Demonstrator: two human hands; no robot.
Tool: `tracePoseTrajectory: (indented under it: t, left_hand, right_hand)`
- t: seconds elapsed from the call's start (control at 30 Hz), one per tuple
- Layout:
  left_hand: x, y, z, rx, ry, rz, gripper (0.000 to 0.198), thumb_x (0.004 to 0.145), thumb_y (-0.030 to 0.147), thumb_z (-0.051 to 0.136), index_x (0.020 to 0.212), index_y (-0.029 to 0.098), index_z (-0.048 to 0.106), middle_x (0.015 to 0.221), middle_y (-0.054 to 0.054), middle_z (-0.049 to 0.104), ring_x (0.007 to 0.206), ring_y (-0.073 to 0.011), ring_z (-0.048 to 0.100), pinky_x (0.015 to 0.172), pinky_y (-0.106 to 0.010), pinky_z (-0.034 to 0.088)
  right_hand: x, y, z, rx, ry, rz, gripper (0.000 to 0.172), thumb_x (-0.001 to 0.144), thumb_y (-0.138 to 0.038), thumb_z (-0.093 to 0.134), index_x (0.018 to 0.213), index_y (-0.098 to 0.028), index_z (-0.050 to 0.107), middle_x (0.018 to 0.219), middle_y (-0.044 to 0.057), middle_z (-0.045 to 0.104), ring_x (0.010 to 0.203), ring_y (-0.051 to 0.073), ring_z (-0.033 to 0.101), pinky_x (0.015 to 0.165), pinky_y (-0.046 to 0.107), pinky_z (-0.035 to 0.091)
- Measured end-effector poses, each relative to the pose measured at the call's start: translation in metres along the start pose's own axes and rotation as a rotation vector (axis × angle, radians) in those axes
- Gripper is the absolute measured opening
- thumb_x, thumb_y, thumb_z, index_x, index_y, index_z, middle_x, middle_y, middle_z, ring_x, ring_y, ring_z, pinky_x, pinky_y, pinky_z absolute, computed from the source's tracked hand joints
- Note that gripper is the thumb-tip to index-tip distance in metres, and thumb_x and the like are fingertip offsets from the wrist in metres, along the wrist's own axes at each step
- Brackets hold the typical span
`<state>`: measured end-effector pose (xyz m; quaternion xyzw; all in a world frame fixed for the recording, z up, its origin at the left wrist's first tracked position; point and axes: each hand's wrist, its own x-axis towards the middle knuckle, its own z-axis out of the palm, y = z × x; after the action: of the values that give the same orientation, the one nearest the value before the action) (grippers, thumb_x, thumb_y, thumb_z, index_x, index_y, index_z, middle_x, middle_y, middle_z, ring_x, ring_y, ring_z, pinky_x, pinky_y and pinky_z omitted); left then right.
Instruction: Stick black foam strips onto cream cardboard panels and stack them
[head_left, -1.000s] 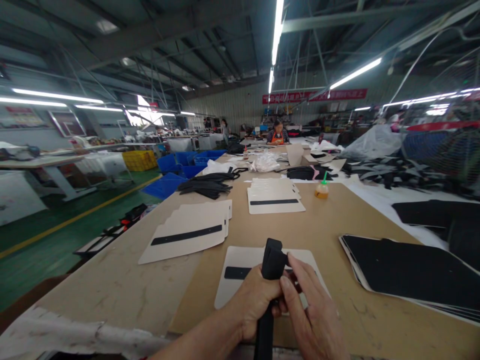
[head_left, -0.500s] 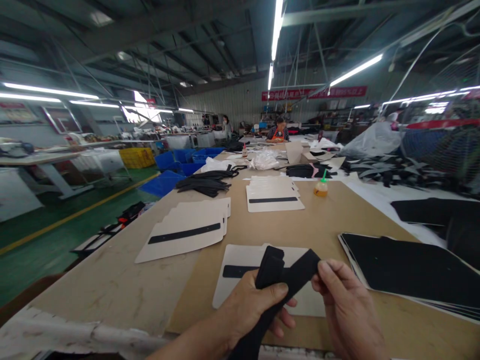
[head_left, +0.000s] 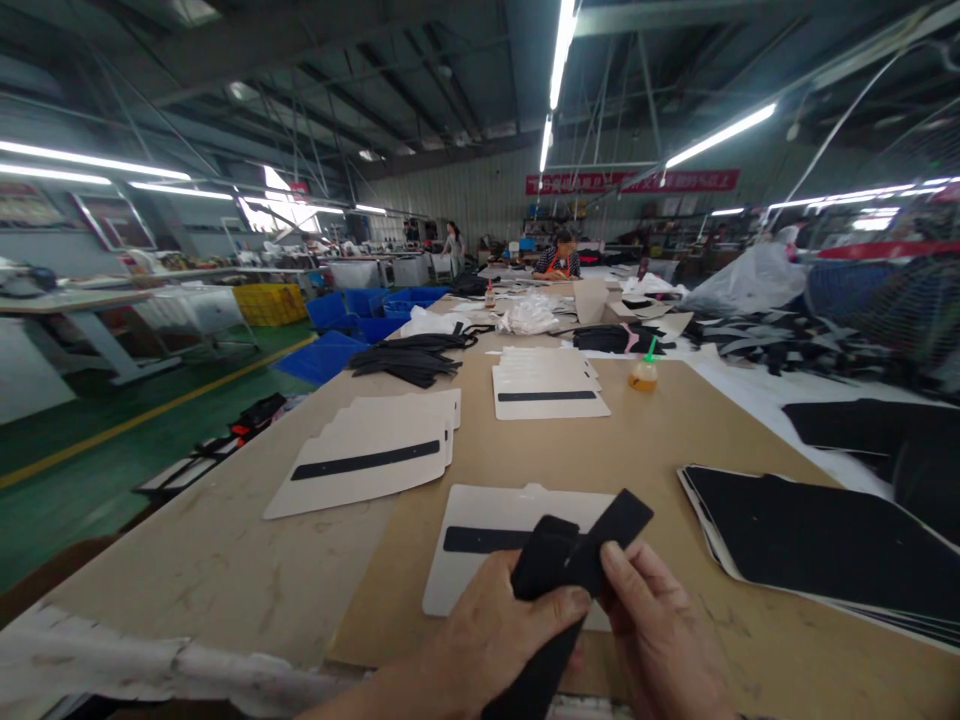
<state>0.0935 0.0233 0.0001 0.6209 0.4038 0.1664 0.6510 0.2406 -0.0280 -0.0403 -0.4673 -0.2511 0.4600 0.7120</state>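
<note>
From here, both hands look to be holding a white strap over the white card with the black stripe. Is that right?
Not quite: the head view shows the strap is black, not white. The rest stands: the left hand and right hand are holding it over the white card with the black stripe.
</note>
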Motion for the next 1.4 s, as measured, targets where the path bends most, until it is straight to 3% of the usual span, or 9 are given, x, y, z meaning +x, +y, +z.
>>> tracePoseTrajectory:
  t: [0.13, 0.23, 0.33, 0.47, 0.63, 0.8, 0.97, 1.2, 1.4]
  left_hand:
    - [-0.043, 0.021, -0.026, 0.522, -0.042, 0.179, 0.01, 0.077, 0.033, 0.07, 0.073, 0.024, 0.07, 0.07, 0.001, 0.067, 0.065, -0.0162, 0.059, 0.055, -0.023, 0.04]
    - [-0.058, 0.028, -0.051, 0.795, -0.044, 0.257, 0.01, 0.076, 0.018, 0.063, 0.077, 0.026, 0.069, 0.078, 0.001, 0.069, 0.073, -0.0172, 0.06, 0.064, -0.023, 0.044]
    - [-0.04, 0.015, -0.071, 1.107, 0.051, 0.209, 0.024, 0.072, 0.006, 0.054, 0.084, 0.024, 0.067, 0.091, -0.002, 0.067, 0.083, -0.0192, 0.061, 0.078, -0.029, 0.047]
    - [0.01, -0.019, -0.083, 1.353, 0.208, 0.213, 0.031, 0.081, 0.004, 0.043, 0.095, 0.02, 0.066, 0.101, -0.007, 0.063, 0.098, -0.0231, 0.06, 0.088, -0.037, 0.049]
    - [0.04, -0.044, -0.083, 1.419, 0.256, 0.256, 0.029, 0.085, 0.006, 0.041, 0.102, 0.016, 0.062, 0.108, -0.01, 0.06, 0.102, -0.0265, 0.054, 0.088, -0.04, 0.051]
    - [0.04, -0.053, -0.085, 1.372, 0.281, 0.301, 0.025, 0.084, 0.008, 0.044, 0.102, 0.016, 0.06, 0.107, -0.008, 0.06, 0.1, -0.0253, 0.05, 0.089, -0.039, 0.049]
    - [0.04, -0.058, -0.088, 1.326, 0.277, 0.304, 0.027, 0.081, 0.012, 0.051, 0.107, 0.016, 0.058, 0.108, -0.008, 0.058, 0.101, -0.0259, 0.048, 0.09, -0.039, 0.049]
    - [0.041, -0.06, -0.088, 1.293, 0.299, 0.295, 0.029, 0.081, 0.008, 0.047, 0.106, 0.017, 0.059, 0.109, -0.009, 0.058, 0.102, -0.0261, 0.05, 0.087, -0.039, 0.051]
    - [0.042, -0.065, -0.087, 1.305, 0.322, 0.267, 0.029, 0.083, 0.012, 0.046, 0.108, 0.016, 0.06, 0.147, -0.015, 0.04, 0.119, -0.0321, 0.047, 0.09, -0.044, 0.053]
  right_hand:
    - [0.014, -0.045, -0.026, 0.097, 0.128, -0.073, 0.022, 0.081, -0.045, 0.07, 0.09, -0.027, 0.062, 0.079, 0.0, 0.064, 0.07, 0.017, 0.063, 0.064, 0.031, 0.056]
    - [0.029, -0.078, -0.049, 0.005, 0.079, -0.077, 0.025, 0.075, -0.044, 0.075, 0.088, -0.025, 0.063, 0.068, -0.002, 0.055, 0.053, 0.011, 0.049, 0.045, 0.021, 0.045]
    - [0.046, -0.091, -0.051, -0.278, 0.012, 0.035, 0.037, 0.068, -0.047, 0.081, 0.093, -0.023, 0.065, 0.058, -0.004, 0.05, 0.044, 0.008, 0.039, 0.037, 0.018, 0.032]
    - [0.073, -0.075, -0.019, -0.546, -0.237, 0.198, 0.045, 0.07, -0.052, 0.076, 0.103, -0.024, 0.064, 0.067, -0.002, 0.061, 0.052, 0.012, 0.052, 0.047, 0.023, 0.041]
    - [0.106, -0.033, 0.031, -0.925, -0.579, 0.047, 0.021, 0.081, -0.038, 0.062, 0.093, -0.022, 0.067, 0.071, -0.003, 0.065, 0.06, 0.012, 0.052, 0.055, 0.023, 0.039]
    - [0.132, 0.003, 0.062, -1.135, -0.645, -0.037, 0.013, 0.08, -0.025, 0.059, 0.086, -0.019, 0.068, 0.062, -0.004, 0.06, 0.057, 0.01, 0.047, 0.055, 0.024, 0.033]
    - [0.145, 0.026, 0.074, -1.165, -0.699, -0.058, 0.014, 0.08, -0.024, 0.059, 0.087, -0.019, 0.07, 0.065, -0.003, 0.063, 0.06, 0.012, 0.051, 0.057, 0.024, 0.035]
    - [0.151, 0.031, 0.082, -1.251, -0.709, -0.058, 0.016, 0.079, -0.024, 0.058, 0.086, -0.021, 0.072, 0.069, -0.001, 0.068, 0.063, 0.013, 0.055, 0.06, 0.024, 0.038]
    - [0.154, 0.036, 0.081, -1.259, -0.728, -0.075, 0.015, 0.079, -0.024, 0.058, 0.083, -0.022, 0.073, 0.07, -0.001, 0.069, 0.065, 0.014, 0.057, 0.059, 0.024, 0.039]
